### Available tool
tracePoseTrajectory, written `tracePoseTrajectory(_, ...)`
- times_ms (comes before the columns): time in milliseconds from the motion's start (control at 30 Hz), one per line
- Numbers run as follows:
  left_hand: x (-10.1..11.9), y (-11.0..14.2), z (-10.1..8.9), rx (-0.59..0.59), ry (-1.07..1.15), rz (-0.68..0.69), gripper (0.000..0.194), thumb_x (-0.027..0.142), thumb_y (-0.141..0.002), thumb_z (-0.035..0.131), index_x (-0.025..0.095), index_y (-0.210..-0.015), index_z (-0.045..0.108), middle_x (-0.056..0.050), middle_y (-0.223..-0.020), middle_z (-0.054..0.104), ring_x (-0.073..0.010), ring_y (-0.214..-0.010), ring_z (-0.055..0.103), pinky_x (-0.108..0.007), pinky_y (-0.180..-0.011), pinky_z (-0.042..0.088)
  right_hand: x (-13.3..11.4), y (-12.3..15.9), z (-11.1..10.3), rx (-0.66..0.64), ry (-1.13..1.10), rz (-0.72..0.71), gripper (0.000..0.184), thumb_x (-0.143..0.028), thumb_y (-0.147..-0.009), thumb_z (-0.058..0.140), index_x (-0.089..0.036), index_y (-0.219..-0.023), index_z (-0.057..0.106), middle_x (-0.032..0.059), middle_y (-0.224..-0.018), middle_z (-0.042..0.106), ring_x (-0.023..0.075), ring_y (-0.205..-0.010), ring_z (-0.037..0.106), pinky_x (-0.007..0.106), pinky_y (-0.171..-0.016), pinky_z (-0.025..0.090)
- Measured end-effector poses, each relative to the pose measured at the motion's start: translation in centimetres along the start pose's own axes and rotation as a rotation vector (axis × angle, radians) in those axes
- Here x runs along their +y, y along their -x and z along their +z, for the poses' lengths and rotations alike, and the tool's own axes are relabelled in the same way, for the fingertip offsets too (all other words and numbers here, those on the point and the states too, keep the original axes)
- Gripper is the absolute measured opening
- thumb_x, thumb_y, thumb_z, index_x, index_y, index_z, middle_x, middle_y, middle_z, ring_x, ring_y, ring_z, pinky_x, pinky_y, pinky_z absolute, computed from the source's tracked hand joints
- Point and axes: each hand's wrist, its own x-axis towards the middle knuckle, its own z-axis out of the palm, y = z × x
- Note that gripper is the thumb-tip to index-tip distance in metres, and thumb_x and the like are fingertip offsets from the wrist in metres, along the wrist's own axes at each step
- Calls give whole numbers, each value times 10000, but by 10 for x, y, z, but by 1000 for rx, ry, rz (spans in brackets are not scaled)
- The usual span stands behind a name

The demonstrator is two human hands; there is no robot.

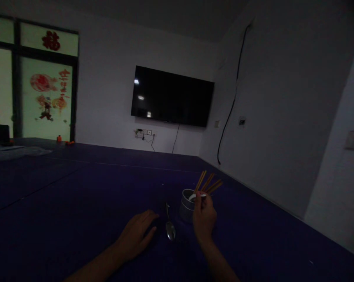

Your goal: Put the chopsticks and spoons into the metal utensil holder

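Note:
My right hand point(204, 215) pinches a small white spoon point(192, 197) at the mouth of a grey cylindrical cup point(186, 209). Several wooden chopsticks point(207, 182) lean out of the cup to the right, behind my fingers; their lower ends are hidden. A metal spoon point(170, 231) lies on the purple tabletop left of the cup, its bowl toward me. To the left of that spoon, my left hand point(137, 233) rests low over the table with fingers stretched out, holding nothing.
The purple table point(106, 188) reaches back to the wall. Clear plastic wrap point(18, 152) and small orange items point(69, 143) lie at the far left. A black television point(172, 97) hangs on the back wall; a dark cable point(231, 109) runs down the right wall to table level.

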Motion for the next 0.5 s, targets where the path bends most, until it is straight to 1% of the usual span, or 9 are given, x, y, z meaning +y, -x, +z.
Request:
tracePoseTrajectory(167,1,0,1,0,22,21,333,293,-904,399,244,-1218,501,-60,-1162,626,-192,-1074,578,-349,-924,480,4,1,3,-60,95,-18,562,-641,-850,322,-170,-874,628,97,-787,688,229,-707,629,277,-606,395)
tracePoseTrajectory(300,2,0,3,8,19,22,323,284,-903,394,240,-1206,498,-56,-1156,629,-190,-1065,583,-348,-911,485,3,1,2,-78,203,-19,563,-625,-864,306,-181,-899,650,71,-704,680,226,-659,621,271,-565,359)
tracePoseTrajectory(400,3,-1,2,-18,27,14,309,275,-906,387,235,-1192,498,-54,-1147,632,-186,-1056,586,-347,-903,485,2,1,0,-96,260,-23,546,-604,-880,292,-197,-906,656,54,-658,669,212,-599,604,267,-537,333)
tracePoseTrajectory(500,3,-1,1,-50,40,4,298,279,-909,386,230,-1178,507,-56,-1131,640,-182,-1035,597,-337,-895,488,1,1,-1,-104,335,-41,539,-590,-894,280,-205,-886,658,60,-673,674,207,-585,599,267,-525,318)
